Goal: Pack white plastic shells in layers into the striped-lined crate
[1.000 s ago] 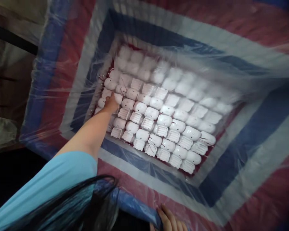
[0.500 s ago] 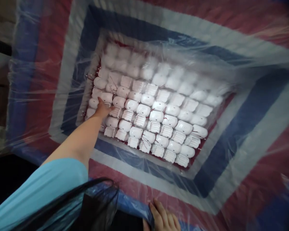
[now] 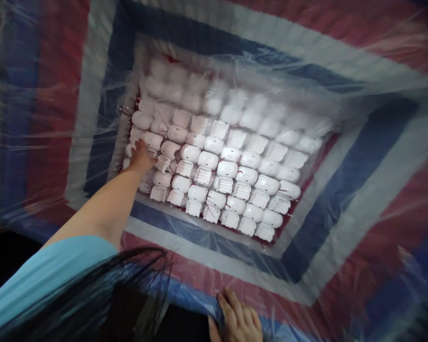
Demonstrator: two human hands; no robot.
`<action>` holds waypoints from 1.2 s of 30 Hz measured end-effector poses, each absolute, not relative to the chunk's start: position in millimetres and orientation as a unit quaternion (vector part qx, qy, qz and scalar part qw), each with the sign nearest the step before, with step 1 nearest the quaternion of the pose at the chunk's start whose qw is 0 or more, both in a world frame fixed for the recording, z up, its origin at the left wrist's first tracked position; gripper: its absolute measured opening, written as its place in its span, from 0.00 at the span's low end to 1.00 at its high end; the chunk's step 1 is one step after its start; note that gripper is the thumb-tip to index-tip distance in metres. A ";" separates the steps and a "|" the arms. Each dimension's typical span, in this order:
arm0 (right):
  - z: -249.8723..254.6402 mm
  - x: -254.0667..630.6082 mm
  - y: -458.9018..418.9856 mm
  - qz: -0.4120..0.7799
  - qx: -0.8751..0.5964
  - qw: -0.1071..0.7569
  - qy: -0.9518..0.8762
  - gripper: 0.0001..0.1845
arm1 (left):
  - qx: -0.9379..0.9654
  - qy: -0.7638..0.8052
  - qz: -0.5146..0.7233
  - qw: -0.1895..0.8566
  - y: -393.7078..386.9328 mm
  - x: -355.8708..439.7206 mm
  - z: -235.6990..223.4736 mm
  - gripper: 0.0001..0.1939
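Observation:
My left hand (image 3: pixel 141 156) is reaching down into a large striped bag, among rows of white plastic pieces. Its fingers are apart and rest at the left side of the rows, touching a smooth rounded piece (image 3: pixel 152 141). Just right of the hand lies a ribbed white piece (image 3: pixel 163 164), tilted out of line with its row. Smooth domed pieces and ribbed pieces alternate in the rows, and thin dark red wires show between some. My right hand (image 3: pixel 237 316) is closed over the bag's near rim (image 3: pixel 196 297), thumb on the outer side.
Clear plastic film (image 3: pixel 271 78) lines the bag and hazes over the far rows of pieces. The bag's red, white and blue walls (image 3: pixel 306 251) slope up on all sides. Long dark hair (image 3: pixel 142 270) hangs across the lower left of the view.
The whole view has shifted, so the bag's contents appear slightly further left. The ribbed piece beside my left hand has tilted, and that hand's fingers have changed pose. My right hand still holds the rim.

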State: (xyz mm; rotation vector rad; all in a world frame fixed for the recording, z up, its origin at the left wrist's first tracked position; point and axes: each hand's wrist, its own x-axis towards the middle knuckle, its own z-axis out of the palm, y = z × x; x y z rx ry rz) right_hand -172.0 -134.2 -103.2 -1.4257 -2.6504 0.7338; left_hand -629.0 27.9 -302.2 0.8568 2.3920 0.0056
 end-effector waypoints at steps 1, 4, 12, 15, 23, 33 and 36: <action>-103.0 -171.1 -133.3 0.241 -0.459 0.020 -0.855 0.16 | 0.323 0.907 -0.005 0.269 27.2 -618.8 -298.8 0.52; -103.1 -168.5 -128.4 0.240 -0.431 0.022 -0.869 0.17 | 0.345 0.901 -0.014 0.262 25.6 -578.5 -291.8 0.42; -100.5 -173.5 -128.8 0.257 -0.452 0.033 -0.853 0.18 | 0.263 0.907 -0.014 0.328 36.1 -492.6 -301.2 0.36; -97.9 -177.5 -128.2 0.263 -0.453 0.036 -0.851 0.18 | 0.250 0.908 -0.016 0.336 39.2 -486.2 -295.3 0.37; -96.2 -184.0 -129.2 0.319 -0.469 -0.003 -0.824 0.19 | 0.304 0.899 0.020 0.316 46.3 -442.6 -218.3 0.38; -54.1 -152.2 -103.2 0.462 -0.532 0.167 -0.690 0.27 | 0.654 0.625 0.202 0.376 98.6 -189.7 -62.2 0.33; -12.8 -71.5 -74.0 0.394 -0.547 0.322 -0.665 0.20 | 0.713 0.576 0.213 0.338 141.9 -103.5 -38.1 0.35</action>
